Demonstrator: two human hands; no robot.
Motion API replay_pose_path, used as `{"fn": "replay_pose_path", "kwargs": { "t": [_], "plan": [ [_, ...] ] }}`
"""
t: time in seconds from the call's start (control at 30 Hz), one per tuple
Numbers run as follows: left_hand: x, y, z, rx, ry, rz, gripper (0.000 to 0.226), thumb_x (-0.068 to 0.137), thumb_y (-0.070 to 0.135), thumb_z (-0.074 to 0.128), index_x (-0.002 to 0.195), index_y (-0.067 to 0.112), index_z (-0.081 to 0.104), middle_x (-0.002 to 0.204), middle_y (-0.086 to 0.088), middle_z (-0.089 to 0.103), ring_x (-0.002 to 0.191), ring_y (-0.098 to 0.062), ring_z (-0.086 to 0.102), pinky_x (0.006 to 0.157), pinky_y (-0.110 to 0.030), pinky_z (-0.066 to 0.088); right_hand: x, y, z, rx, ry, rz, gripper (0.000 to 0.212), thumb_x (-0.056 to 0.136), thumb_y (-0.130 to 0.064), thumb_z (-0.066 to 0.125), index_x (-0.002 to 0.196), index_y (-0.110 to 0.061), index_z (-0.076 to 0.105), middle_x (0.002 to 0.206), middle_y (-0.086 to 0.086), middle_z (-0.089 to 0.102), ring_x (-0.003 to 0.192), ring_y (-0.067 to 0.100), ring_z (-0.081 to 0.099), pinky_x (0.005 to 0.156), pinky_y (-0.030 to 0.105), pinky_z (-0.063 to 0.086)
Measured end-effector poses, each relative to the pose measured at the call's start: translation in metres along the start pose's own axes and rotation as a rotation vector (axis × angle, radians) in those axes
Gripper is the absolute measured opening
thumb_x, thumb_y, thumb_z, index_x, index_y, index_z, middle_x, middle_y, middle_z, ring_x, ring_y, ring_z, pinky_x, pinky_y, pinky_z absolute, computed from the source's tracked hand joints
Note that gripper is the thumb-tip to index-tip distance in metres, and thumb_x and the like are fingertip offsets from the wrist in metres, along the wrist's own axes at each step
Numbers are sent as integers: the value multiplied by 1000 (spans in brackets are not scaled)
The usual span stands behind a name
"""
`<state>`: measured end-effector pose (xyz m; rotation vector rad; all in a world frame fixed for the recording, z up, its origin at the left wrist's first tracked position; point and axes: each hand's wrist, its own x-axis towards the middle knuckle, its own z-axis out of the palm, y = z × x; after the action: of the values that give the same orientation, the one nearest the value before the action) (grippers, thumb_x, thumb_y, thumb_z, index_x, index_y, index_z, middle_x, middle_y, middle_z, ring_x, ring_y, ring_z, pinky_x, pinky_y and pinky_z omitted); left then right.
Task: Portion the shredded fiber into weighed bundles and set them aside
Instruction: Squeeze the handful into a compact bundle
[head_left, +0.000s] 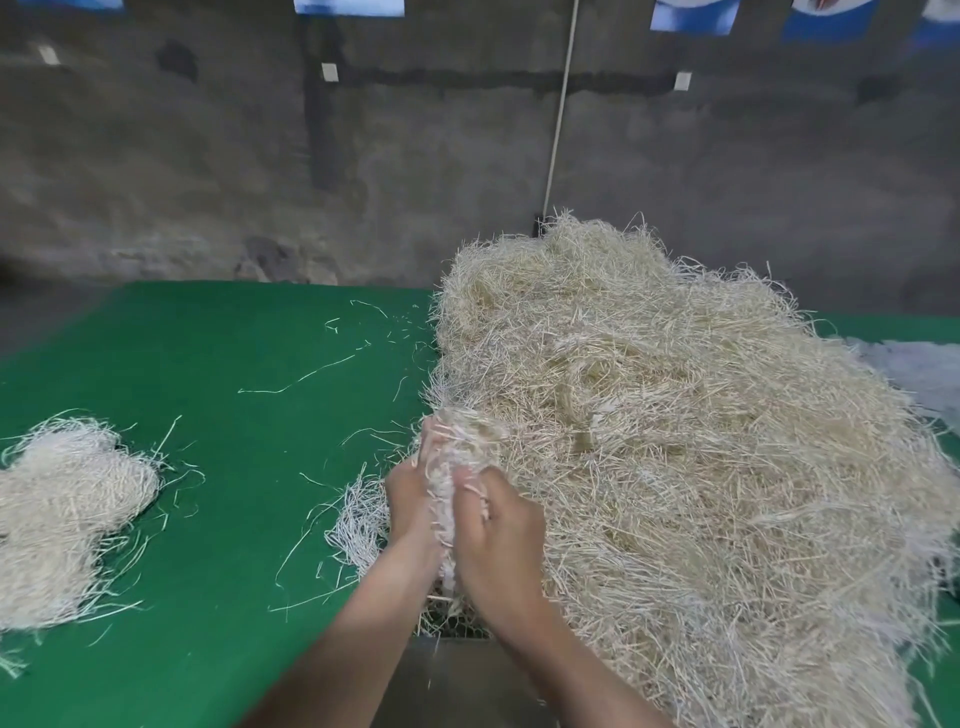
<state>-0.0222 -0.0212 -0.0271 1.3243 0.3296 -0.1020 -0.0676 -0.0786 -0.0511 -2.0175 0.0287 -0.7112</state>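
Note:
A big heap of pale shredded fiber covers the right half of the green table. At the heap's left edge, my left hand and my right hand together grip a handful of fiber between them, fingers curled into the strands. The handful is still joined to the heap. Two rounded fiber bundles lie at the table's left edge. A small loose tuft sits just left of my left wrist.
Stray single strands are scattered over the green surface between the heap and the bundles. A grey metal surface shows under my forearms at the table's near edge. A dark concrete wall with a white cord stands behind the table.

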Motion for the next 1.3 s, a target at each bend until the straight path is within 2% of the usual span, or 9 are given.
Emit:
{"fn": "replay_pose_path", "kwargs": {
  "t": [0.17,0.37,0.53,0.67,0.8,1.0,1.1,1.2,1.3],
  "plan": [
    [-17,-8,8,249,-89,-52,71,88,64,38,132,10,47,70,2,47,51,-9,40,46,-22,38,38,20,-15,-4,67,290,29,99,-4,41,83,-14,64,58,-12,46,39,3,39,42,24,37],
    [-7,4,5,109,-113,-4,53,86,61,39,67,14,55,54,-4,46,34,-10,44,33,-16,33,3,7,2,-49,-28,90,33,97,-30,35,66,-37,47,56,-13,46,42,10,43,43,32,41],
    [1,10,-13,394,-137,57,73,75,72,41,112,11,56,82,1,62,76,-12,60,107,-49,33,21,33,-45,339,-38,282,20,89,-12,59,71,-16,52,69,-17,58,58,-2,51,62,24,47],
    [0,18,-7,574,-279,230,81,74,74,37,104,3,61,35,11,32,34,-2,31,60,-23,42,34,26,-53,481,-226,221,63,76,-69,49,134,-56,30,143,-27,30,123,-7,36,92,25,42],
    [-5,31,-3,288,-349,59,84,78,79,15,128,22,52,136,-13,50,127,-26,46,108,-42,27,33,8,-37,181,-286,245,44,82,-63,53,121,-68,32,137,-29,32,108,-5,42,91,24,39],
    [-25,1,-11,-128,-417,-199,90,66,80,48,143,37,33,149,-3,35,137,-33,34,107,-62,26,45,14,-32,325,78,360,34,97,-48,38,129,-40,30,131,-25,33,117,-2,32,99,23,29],
    [-13,-3,-1,-134,-164,-178,83,69,75,55,118,8,56,112,-15,65,105,-25,63,92,-38,50,-1,9,0,123,-55,229,36,90,-63,29,99,-33,48,96,-13,56,91,7,54,78,27,46],
    [0,-3,-5,55,106,59,51,84,61,48,74,11,43,52,0,37,43,-10,37,47,-23,37,-18,11,10,101,-99,200,46,83,-66,26,84,-25,49,70,-7,52,65,5,45,64,26,39],
    [-4,-12,-8,199,-38,66,68,85,65,40,107,2,53,70,-3,61,61,-8,58,57,-22,48,-2,16,1,108,-125,250,36,97,-40,36,91,-9,53,83,4,50,80,14,45,77,34,39]
  ]
}}
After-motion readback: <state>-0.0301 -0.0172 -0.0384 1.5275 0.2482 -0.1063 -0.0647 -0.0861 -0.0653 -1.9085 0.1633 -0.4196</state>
